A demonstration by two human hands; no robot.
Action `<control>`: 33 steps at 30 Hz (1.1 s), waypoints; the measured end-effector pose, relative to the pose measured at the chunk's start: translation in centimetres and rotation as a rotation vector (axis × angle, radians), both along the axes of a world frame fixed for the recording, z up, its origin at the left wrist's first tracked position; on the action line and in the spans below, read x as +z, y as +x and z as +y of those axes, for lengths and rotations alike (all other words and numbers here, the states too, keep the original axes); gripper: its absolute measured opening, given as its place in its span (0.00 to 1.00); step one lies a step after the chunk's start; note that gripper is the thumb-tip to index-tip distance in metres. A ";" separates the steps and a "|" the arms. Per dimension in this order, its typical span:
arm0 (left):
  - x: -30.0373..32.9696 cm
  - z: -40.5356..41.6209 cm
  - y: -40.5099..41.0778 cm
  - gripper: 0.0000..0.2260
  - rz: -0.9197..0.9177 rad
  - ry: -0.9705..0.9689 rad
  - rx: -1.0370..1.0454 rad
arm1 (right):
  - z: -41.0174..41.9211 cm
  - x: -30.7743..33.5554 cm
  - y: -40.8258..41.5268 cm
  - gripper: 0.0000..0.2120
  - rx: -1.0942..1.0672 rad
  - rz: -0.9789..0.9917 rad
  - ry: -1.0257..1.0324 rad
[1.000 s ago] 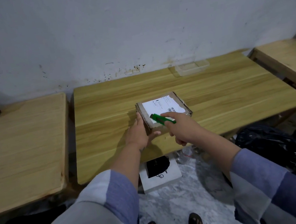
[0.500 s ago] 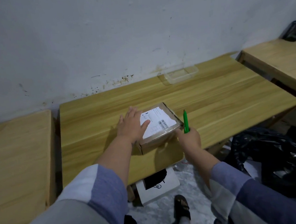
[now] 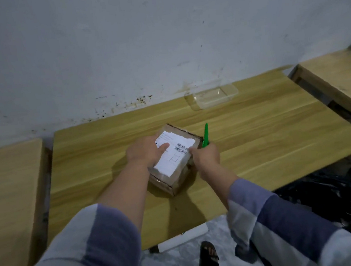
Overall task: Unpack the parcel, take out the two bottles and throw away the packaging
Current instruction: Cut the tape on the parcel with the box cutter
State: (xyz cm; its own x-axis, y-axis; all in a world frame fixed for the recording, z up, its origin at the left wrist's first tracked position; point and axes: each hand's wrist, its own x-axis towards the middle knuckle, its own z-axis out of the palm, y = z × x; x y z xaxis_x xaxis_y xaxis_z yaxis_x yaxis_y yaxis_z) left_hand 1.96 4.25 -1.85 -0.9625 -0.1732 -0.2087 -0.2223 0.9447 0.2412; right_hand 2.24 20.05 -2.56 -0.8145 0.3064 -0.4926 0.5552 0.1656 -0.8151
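I am at the opening step: the parcel (image 3: pixel 174 158) lies sealed on the table (image 3: pixel 268 136), under my left hand (image 3: pixel 145 152) and just left of my right hand (image 3: pixel 205 156). My left hand lies flat, fingers spread, on its white label (image 3: pixel 173 154), pinning it down. My right hand is closed around a green cutter (image 3: pixel 204 135), whose free end sticks up past my knuckles. Next, I judge, the blade must run along the right-side seam, shallow enough to spare the bottles. The blade tip is hidden behind my fist, the bottles are unseen inside, and I cannot tell whether any tape is cut. Beyond my right hand sits a clear tray (image 3: pixel 211 95).
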 end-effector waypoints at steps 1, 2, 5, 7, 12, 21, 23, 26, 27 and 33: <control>0.3 -0.2 -0.1 0.25 0.019 -0.003 0.028 | -0.1 0.4 -1.2 0.17 0.055 -0.003 0.001; 0.5 -0.4 -0.1 0.24 0.040 -0.006 0.054 | -0.3 0.7 -2.4 0.16 0.111 -0.005 0.003; 0.4 -0.8 0.4 0.25 0.068 -0.003 0.153 | -1.1 1.1 -5.4 0.15 0.268 0.002 0.043; -0.2 -0.8 0.9 0.27 0.062 0.015 0.234 | -1.8 0.8 -6.7 0.16 0.341 0.013 0.087; -1.0 -1.1 2.0 0.31 0.069 0.072 0.317 | -3.1 -0.4 -7.8 0.16 0.467 0.075 0.101; -1.4 -1.0 2.3 0.46 -0.011 0.091 -0.214 | -1.0 -0.9 -5.3 0.12 0.337 0.117 -0.033; -1.9 -0.9 2.3 0.51 -0.021 0.065 -0.251 | -0.2 -0.6 -4.5 0.09 0.343 0.076 -0.091; -2.5 -0.5 1.7 0.51 0.027 0.034 -0.192 | 0.3 -0.8 -3.2 0.10 0.365 0.045 -0.138; -2.6 -0.2 1.4 0.51 0.036 0.031 -0.146 | 0.4 -0.9 -2.8 0.11 0.362 0.040 -0.157; -3.3 1.1 0.8 0.54 0.002 -0.077 -0.040 | 0.9 -1.4 -1.2 0.21 0.379 0.072 -0.187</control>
State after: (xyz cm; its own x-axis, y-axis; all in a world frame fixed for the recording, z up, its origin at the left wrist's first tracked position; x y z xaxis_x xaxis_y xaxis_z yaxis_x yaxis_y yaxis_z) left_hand 2.78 5.35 -5.18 -0.9694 -0.1502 -0.1941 -0.1837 0.9685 0.1680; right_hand 1.03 20.93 -3.93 -0.8866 -0.1105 -0.4491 0.4241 0.1931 -0.8848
